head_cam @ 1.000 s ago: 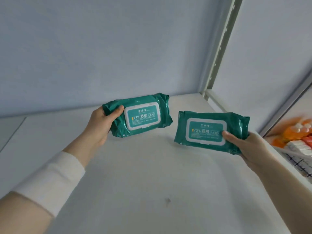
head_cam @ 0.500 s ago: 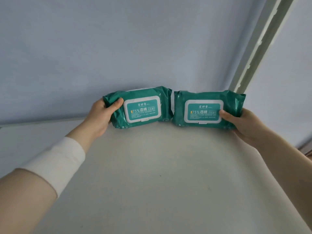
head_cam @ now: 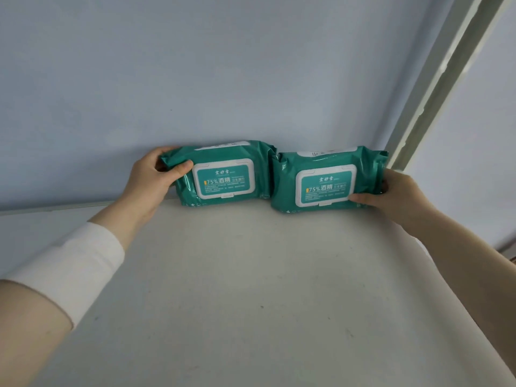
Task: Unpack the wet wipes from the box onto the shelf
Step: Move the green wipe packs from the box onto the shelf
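Together, two wipe packs (head_cam: 223,174) (head_cam: 324,185) on one shelf (head_cam: 251,289), left grip (head_cam: 150,180) grasping one, right grip (head_cam: 396,192) grasping the other.

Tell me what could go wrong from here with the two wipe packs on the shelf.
1. The left pack and right pack stand on edge against the back wall; when the left hand and right hand let go, either might tip forward onto the shelf.
2. The right pack's crumpled end sits close to the upright post and might snag.
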A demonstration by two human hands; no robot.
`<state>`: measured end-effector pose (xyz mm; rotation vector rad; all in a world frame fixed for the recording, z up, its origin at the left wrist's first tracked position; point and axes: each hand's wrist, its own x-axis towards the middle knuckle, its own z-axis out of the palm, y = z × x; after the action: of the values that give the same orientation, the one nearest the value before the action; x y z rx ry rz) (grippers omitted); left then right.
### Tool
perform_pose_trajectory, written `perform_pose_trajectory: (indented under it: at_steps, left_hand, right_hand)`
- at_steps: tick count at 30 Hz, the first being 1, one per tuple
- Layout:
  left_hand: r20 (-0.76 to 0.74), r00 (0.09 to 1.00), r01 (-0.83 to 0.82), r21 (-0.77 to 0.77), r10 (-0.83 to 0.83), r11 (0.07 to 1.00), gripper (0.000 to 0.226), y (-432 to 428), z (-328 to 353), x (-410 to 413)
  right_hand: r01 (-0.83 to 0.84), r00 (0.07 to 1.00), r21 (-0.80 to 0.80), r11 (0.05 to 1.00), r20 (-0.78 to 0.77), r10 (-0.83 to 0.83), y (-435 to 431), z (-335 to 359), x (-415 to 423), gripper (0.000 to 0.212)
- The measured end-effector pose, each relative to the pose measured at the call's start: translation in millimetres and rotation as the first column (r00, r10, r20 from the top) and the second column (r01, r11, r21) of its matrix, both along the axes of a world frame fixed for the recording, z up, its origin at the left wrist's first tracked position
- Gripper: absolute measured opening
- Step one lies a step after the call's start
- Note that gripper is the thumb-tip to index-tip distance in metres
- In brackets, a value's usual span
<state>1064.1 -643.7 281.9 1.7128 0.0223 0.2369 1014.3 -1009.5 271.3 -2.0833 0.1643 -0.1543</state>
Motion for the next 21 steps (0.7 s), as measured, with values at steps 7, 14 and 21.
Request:
perform_pose_trajectory:
  at_steps: [7,14,21]
  left_hand:
    - [-0.03,0.998,-0.05,-0.037,0.049,0.998,0.03,1,3,5]
    - [-0.036,0.998,-0.059,0.03,0.06,0.998,0.022,2,5,4]
    - [-0.014,0.997,-0.081,0.056,0.082,0.995,0.023,5,10,2]
  right_hand:
    - [0.077,0.997,0.022,0.997,-0.001,-0.076,7,-2,3,0.037]
    - [0.123,0.992,-0.019,0.992,-0.027,-0.124,9,0,3,0.035]
    - [0.177,0.984,0.021,0.984,-0.041,-0.176,8,3,2,0.04]
